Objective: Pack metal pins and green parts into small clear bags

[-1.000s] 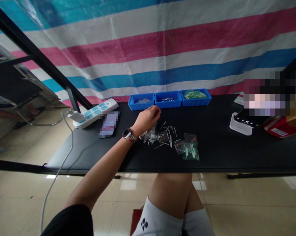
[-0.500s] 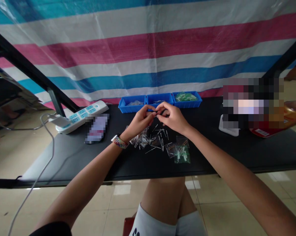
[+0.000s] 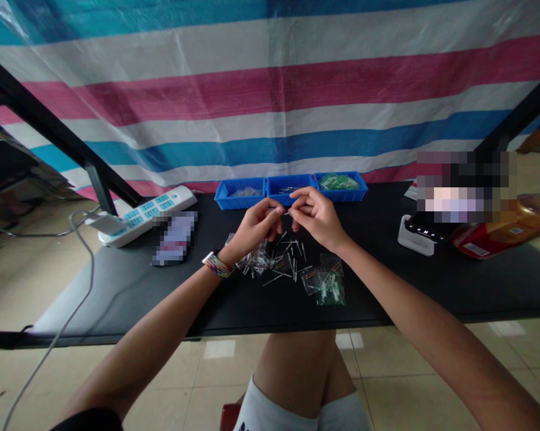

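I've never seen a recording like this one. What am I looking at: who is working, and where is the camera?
No machine here: a person's bare left hand and right hand are working, filmed by one camera worn on their head, facing forward and down. On the black table lie loose silvery rivet-like pins, clear bags and a green-tinted bag. Three blue bins stand behind; a power strip lies on the left. Both hands' fingertips pinch a thin, pale piece, too small to identify.
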The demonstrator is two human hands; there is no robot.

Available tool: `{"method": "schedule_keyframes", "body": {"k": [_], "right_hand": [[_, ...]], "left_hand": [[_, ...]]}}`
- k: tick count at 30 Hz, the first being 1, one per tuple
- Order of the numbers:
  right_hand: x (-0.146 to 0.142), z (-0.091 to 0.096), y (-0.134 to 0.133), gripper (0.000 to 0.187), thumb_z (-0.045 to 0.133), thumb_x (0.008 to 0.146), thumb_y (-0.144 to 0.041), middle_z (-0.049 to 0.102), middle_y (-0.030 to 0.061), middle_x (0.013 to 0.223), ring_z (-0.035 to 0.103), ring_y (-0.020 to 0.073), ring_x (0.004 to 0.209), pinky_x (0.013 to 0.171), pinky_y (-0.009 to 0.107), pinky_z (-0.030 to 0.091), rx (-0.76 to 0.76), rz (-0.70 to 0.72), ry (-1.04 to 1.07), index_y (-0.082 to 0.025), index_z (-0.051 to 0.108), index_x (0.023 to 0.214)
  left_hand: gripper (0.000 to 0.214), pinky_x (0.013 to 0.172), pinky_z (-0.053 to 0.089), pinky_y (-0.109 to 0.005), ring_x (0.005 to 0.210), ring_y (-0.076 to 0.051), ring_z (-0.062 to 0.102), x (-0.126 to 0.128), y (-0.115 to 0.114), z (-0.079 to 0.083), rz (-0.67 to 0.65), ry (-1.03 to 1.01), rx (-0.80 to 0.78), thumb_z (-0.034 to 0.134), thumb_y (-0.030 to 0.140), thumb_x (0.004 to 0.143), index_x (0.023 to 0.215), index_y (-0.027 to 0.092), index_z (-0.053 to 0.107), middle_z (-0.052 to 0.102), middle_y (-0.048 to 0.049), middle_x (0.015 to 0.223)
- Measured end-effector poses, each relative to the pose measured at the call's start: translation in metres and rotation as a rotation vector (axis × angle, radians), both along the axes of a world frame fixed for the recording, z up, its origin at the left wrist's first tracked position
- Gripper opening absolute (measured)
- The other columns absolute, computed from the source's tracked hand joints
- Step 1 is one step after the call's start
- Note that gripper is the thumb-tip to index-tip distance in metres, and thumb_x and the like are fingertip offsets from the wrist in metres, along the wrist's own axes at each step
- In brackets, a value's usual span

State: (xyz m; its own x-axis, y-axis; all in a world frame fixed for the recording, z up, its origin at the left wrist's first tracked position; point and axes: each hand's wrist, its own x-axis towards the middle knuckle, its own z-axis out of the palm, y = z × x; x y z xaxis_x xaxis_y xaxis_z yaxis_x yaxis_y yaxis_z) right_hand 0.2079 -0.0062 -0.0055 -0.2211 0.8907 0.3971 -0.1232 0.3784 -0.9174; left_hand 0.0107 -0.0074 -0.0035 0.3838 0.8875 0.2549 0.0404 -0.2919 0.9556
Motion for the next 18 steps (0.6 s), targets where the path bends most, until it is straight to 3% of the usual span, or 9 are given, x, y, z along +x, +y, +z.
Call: {"method": "schedule_keyframes", "body": {"k": [3,6,13,18], "right_hand": [[0.004,-0.006,0.004,0.037,0.078,0.089,-0.047,0.064,-0.0037,0.083,0.064,0.0118,0.056,0.055,0.029,0.058,-0.013,-0.077,0.010,-0.025,0.059,0.111],[0.005,-0.012,0.009,0.036,0.077,0.089,-0.047,0.065,-0.0040,0.079,0.063,0.0118,0.053,0.053,0.028,0.057,-0.029,-0.096,0.019,-0.024,0.060,0.111],[0.002,-0.017,0.008,0.035,0.080,0.085,-0.047,0.068,-0.0028,0.079,0.065,0.0125,0.053,0.051,0.027,0.058,-0.116,-0.058,0.078,-0.022,0.063,0.104],[0.002,-0.017,0.007,0.030,0.084,0.080,-0.037,0.068,-0.0018,0.081,0.068,0.0133,0.057,0.056,0.029,0.061,-0.139,-0.010,0.107,-0.021,0.062,0.093]], "left_hand": [[0.040,0.046,0.039,-0.020,0.050,-0.008,0.054,-0.005,0.003,-0.001,0.026,0.016,0.039,0.071,0.056,0.098,0.089,0.019,0.060,0.065,0.0009,0.071],[0.037,0.049,0.042,-0.020,0.056,-0.009,0.056,-0.009,0.006,-0.001,0.023,0.030,0.062,0.075,0.052,0.093,0.090,0.018,0.063,0.064,0.0001,0.074],[0.031,0.053,0.042,-0.021,0.058,-0.009,0.052,-0.011,0.009,-0.003,0.054,0.076,0.153,0.071,0.045,0.095,0.083,0.018,0.061,0.059,0.0015,0.071],[0.030,0.052,0.038,-0.021,0.054,-0.009,0.048,-0.011,0.010,-0.004,0.071,0.085,0.168,0.068,0.041,0.095,0.078,0.018,0.060,0.054,0.0032,0.065]]}}
